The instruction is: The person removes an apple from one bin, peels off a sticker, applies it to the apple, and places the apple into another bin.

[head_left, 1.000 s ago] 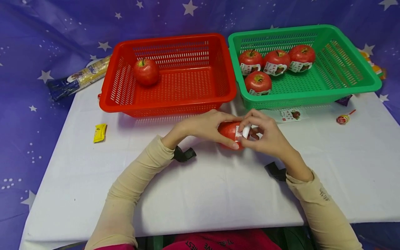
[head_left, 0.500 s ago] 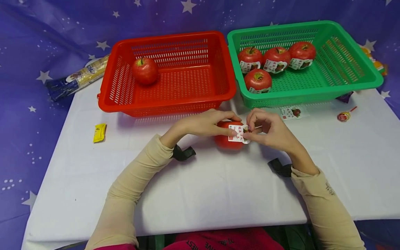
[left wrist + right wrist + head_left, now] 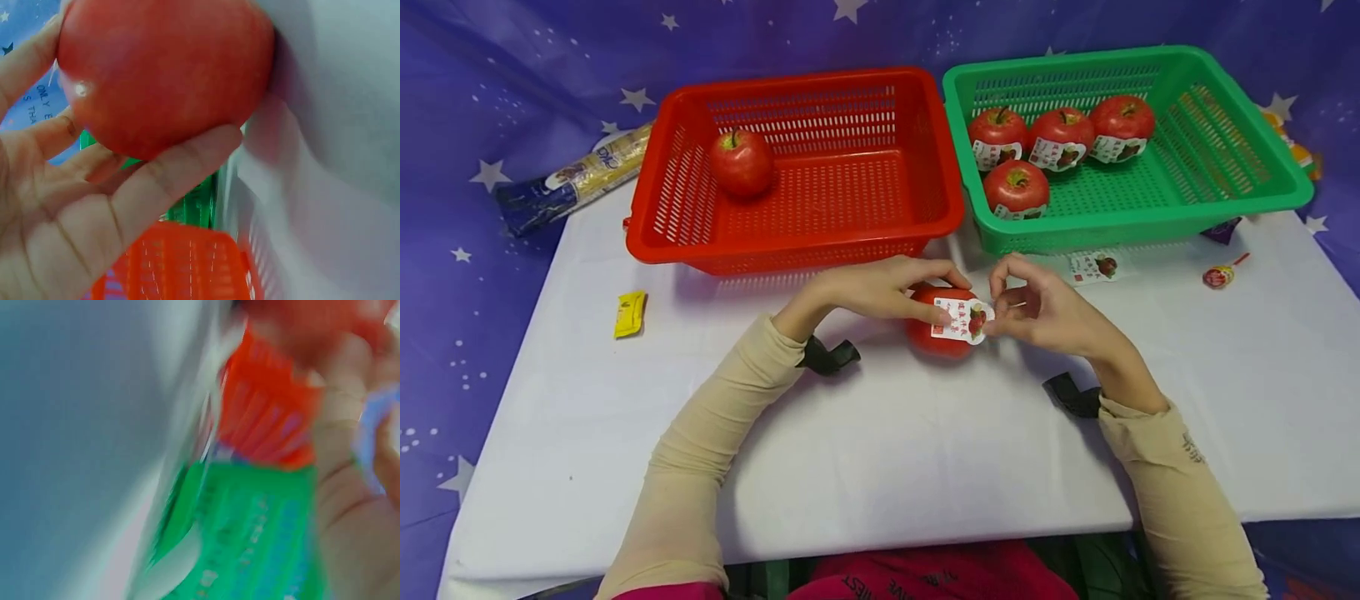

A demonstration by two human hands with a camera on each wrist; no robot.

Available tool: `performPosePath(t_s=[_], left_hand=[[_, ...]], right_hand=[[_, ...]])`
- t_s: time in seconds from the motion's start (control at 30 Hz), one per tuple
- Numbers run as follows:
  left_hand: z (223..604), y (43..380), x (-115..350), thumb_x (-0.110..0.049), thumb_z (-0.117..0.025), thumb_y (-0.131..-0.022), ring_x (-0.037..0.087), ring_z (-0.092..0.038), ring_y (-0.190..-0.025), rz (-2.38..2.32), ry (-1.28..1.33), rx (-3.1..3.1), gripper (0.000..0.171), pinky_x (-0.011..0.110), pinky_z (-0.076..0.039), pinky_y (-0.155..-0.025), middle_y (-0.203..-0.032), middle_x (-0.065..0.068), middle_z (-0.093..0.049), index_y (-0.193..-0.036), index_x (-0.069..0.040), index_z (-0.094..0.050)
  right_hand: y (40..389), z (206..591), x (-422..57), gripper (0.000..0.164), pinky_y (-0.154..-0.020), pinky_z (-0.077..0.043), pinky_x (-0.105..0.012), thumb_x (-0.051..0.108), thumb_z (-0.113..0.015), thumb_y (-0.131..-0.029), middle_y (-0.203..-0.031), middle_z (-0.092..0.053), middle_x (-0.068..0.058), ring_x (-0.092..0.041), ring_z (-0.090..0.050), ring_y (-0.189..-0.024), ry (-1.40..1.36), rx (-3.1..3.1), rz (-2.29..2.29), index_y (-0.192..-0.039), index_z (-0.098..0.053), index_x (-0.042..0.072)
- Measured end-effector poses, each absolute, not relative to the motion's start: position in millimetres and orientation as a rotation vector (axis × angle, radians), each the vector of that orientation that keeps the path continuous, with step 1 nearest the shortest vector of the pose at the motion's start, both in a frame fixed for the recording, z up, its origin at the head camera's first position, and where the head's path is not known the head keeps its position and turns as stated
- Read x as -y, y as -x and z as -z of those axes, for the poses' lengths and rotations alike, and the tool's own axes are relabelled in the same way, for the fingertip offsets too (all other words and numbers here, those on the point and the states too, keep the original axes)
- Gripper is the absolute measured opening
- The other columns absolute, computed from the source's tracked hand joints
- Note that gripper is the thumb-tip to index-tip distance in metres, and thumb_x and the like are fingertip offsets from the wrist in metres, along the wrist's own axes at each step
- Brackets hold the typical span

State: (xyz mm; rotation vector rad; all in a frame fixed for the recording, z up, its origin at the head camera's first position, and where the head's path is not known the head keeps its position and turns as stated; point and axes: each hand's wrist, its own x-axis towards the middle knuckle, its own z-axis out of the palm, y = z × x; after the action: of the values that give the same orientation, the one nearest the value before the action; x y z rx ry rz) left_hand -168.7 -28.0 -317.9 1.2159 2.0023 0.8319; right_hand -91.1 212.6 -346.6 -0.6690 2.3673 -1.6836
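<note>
A red apple point(image 3: 942, 343) sits on the white cloth in front of the baskets, its white printed sticker point(image 3: 964, 321) lying across the upper side. My left hand point(image 3: 876, 287) grips the apple from the left, thumb on the sticker; the left wrist view shows fingers around the apple point(image 3: 169, 69). At the sticker's right edge, the thumb of my right hand point(image 3: 1056, 312) touches or nearly touches it. The index finger is bent, with a gap to that thumb. Blur in the right wrist view hides the exact contact.
One apple point(image 3: 742, 164) without a visible sticker lies in the red basket point(image 3: 797, 247). Several stickered apples point(image 3: 1060, 137) fill the left of the green basket point(image 3: 1150, 223). Nearby are a loose sticker sheet point(image 3: 1093, 267), a lollipop point(image 3: 1219, 275), a yellow packet point(image 3: 629, 314) and a long bag point(image 3: 580, 179).
The sticker, partly lifted in my right hand a second ago, now lies over the apple under my left thumb. My right fingers have spread slightly from the thumb.
</note>
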Motion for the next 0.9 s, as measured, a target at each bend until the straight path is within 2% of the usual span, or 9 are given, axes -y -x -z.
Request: performPosePath(t_s=[0.1,0.2,0.37,0.47,0.53,0.6,0.7,0.8,0.9], left_hand=[[316,173,30,-0.026,-0.067,-0.09,0.01,-0.052,-0.11,-0.87,-1.211,-1.965,0.042,0.028,-0.044,-0.097,-0.12,-0.003,-0.058,-0.128,-0.018,-0.054],[316,175,31,-0.025,-0.067,-0.09,0.011,-0.052,-0.11,-0.898,-1.218,-1.935,0.042,0.029,-0.044,-0.097,-0.121,-0.002,-0.058,-0.128,-0.016,-0.054],[315,178,28,-0.021,-0.067,-0.09,0.014,-0.054,-0.11,-0.938,-1.259,-1.879,0.042,0.03,-0.043,-0.098,-0.12,0.002,-0.058,-0.128,-0.012,-0.053],[317,181,29,-0.017,-0.067,-0.09,0.014,-0.054,-0.112,-0.968,-1.273,-1.833,0.043,0.03,-0.043,-0.101,-0.121,0.004,-0.058,-0.129,-0.009,-0.053],[321,182,31,-0.016,-0.066,-0.09,0.015,-0.055,-0.112,-0.987,-1.26,-1.806,0.043,0.03,-0.044,-0.1,-0.121,0.005,-0.059,-0.13,-0.008,-0.052],[326,182,34,-0.015,-0.066,-0.091,0.015,-0.054,-0.115,-1.002,-1.25,-1.788,0.043,0.031,-0.045,-0.101,-0.124,0.006,-0.058,-0.131,-0.007,-0.052],[330,181,36,-0.014,-0.065,-0.091,0.016,-0.053,-0.118,-1.029,-1.247,-1.789,0.043,0.031,-0.044,-0.102,-0.126,0.006,-0.056,-0.131,-0.006,-0.052],[332,179,36,-0.014,-0.065,-0.091,0.017,-0.052,-0.12,-1.048,-1.281,-1.801,0.042,0.032,-0.043,-0.104,-0.129,0.006,-0.055,-0.131,-0.006,-0.052],[333,176,34,-0.012,-0.066,-0.09,0.018,-0.051,-0.12,-1.066,-1.29,-1.775,0.045,0.033,-0.042,-0.105,-0.13,0.007,-0.054,-0.132,-0.005,-0.051]], right_hand=[[93,344,-219,0.03,-0.062,-0.047,-0.018,-0.017,-0.068,-0.075,-0.092,-0.043,-0.007,-0.011,-0.052,-0.07,0.591,-2.519,1.635,-0.094,-0.048,-0.007],[92,341,-219,0.024,-0.064,-0.046,-0.021,-0.015,-0.067,-0.077,-0.09,-0.048,-0.007,-0.014,-0.051,-0.072,0.652,-2.457,1.776,-0.093,-0.051,-0.008],[92,336,-211,0.009,-0.059,-0.041,-0.023,0.005,-0.072,-0.084,-0.074,-0.055,0.0,-0.011,-0.048,-0.066,0.791,-2.571,1.482,-0.081,-0.064,0.006],[96,341,-216,0.008,-0.057,-0.038,-0.022,0.008,-0.067,-0.089,-0.069,-0.056,-0.001,-0.008,-0.046,-0.062,0.681,-2.644,1.325,-0.081,-0.067,0.006],[97,344,-218,0.008,-0.058,-0.042,-0.023,0.006,-0.06,-0.093,-0.075,-0.057,-0.006,-0.01,-0.05,-0.065,0.624,-2.592,1.396,-0.092,-0.065,-0.001],[96,345,-215,0.019,-0.065,-0.047,-0.024,0.007,-0.059,-0.094,-0.09,-0.059,-0.009,-0.014,-0.055,-0.075,0.607,-2.526,1.463,-0.109,-0.058,-0.004],[92,344,-206,0.05,-0.079,-0.052,-0.032,0.017,-0.066,-0.091,-0.117,-0.056,-0.01,-0.02,-0.057,-0.101,0.584,-2.408,1.466,-0.135,-0.044,0.006],[92,346,-203,0.07,-0.09,-0.051,-0.039,0.024,-0.072,-0.087,-0.135,-0.05,-0.006,-0.022,-0.052,-0.117,0.584,-2.36,1.355,-0.147,-0.035,0.02],[94,350,-210,0.061,-0.087,-0.054,-0.039,0.019,-0.066,-0.091,-0.138,-0.05,-0.01,-0.028,-0.06,-0.106,0.581,-2.249,1.421,-0.146,-0.039,0.015]])
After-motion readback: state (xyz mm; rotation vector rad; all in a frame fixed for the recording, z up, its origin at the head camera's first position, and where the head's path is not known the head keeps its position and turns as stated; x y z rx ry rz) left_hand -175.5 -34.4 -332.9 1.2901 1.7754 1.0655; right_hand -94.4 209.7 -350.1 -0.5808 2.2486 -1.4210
